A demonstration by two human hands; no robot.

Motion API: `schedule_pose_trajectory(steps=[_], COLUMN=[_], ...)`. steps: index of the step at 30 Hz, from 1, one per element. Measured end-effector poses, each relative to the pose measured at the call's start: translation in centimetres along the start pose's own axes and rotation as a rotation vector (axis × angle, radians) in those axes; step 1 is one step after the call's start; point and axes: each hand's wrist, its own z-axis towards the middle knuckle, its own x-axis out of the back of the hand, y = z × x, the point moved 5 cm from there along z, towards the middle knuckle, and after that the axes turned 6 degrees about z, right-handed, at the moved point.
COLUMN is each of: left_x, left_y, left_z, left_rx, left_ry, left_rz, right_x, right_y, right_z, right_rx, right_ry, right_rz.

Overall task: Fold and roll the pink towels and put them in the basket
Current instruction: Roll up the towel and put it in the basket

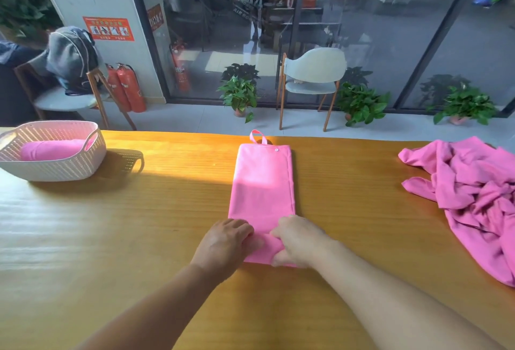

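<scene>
Rolling up the near end of a folded pink towel (263,179) at mid-table.

Long, narrow and smooth, with hanging loop (257,136) and snap at the far end; near edge curled into a roll, gripped by left hand (225,241) and right hand (299,241), fingers curled round it.

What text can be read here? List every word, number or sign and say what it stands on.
"AIR", followed by cut-off letters: on the glass door.
"04", faint large digits: on the same glass.
Red notice on the pillar: pictures and print, too small to read.
Red sign on the door frame: blurred, unreadable.
Fire extinguishers: labels unreadable.
Folded towel, basket: no text.
</scene>
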Motion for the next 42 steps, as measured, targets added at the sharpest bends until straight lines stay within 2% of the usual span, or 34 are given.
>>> schedule_pose_trajectory(steps=[2,4,6,9,12,14,16,19,22,24,27,30,34,36,38,42], left_x=[-1.0,-1.1,-0.7,-0.6,-1.3,-1.4,-1.6,-1.5,-0.3,0.8,0.5,-0.4,-0.3,-0.2,-0.3,-0.2], left_y=[-0.4,-0.7,-0.9,-1.4,-1.7,-1.7,-1.9,-2.0,-2.0,-0.8,1.0,0.0,-1.6,-2.2,-2.4,-1.5], left_z=[-1.0,-1.2,-0.7,-0.8,-1.6,-1.7,-1.6,-1.4,-0.7,-0.9,-1.9,-2.6,-0.7,0.5,1.1,0.6], left_rx=[-0.034,0.002,0.054,0.153,0.173,0.176,0.161,0.192,0.184,0.091,-0.094,0.005,0.133,0.183,0.236,0.236], left_ry=[-0.128,-0.181,-0.252,-0.524,-0.686,-0.702,-0.716,-0.674,-0.346,-0.119,0.019,-0.011,-0.119,-0.196,-0.259,-0.378], left_rz=[0.020,0.002,-0.060,-0.204,-0.279,-0.293,-0.302,-0.403,-0.259,-0.123,0.018,-0.068,-0.200,-0.227,-0.257,-0.237], right_x=[0.6,0.9,0.6,-0.5,-0.6,-0.8,-1.6,-1.4,0.2,0.5,0.0,0.0,0.2,-0.9,-2.0,-1.3], right_y=[1.1,1.6,1.6,1.6,1.3,0.3,-1.0,-1.5,-0.4,0.4,1.6,2.4,0.5,-0.1,0.1,0.0], right_z=[0.6,0.8,0.7,-0.3,-2.0,-3.2,-3.9,-3.3,-1.6,-0.5,0.5,0.4,-0.8,-1.5,-1.8,-1.8], right_rx=[-0.044,-0.089,-0.105,-0.103,-0.041,0.062,0.122,0.091,0.000,-0.061,-0.097,-0.100,0.115,0.180,0.160,0.132], right_ry=[-0.027,-0.059,-0.102,-0.160,-0.014,0.082,0.077,0.072,0.020,-0.040,-0.038,0.103,0.376,0.305,0.223,0.259], right_rz=[0.130,0.248,0.266,0.383,0.381,0.306,0.196,0.080,0.208,0.343,0.458,0.545,0.303,0.195,0.103,0.133])
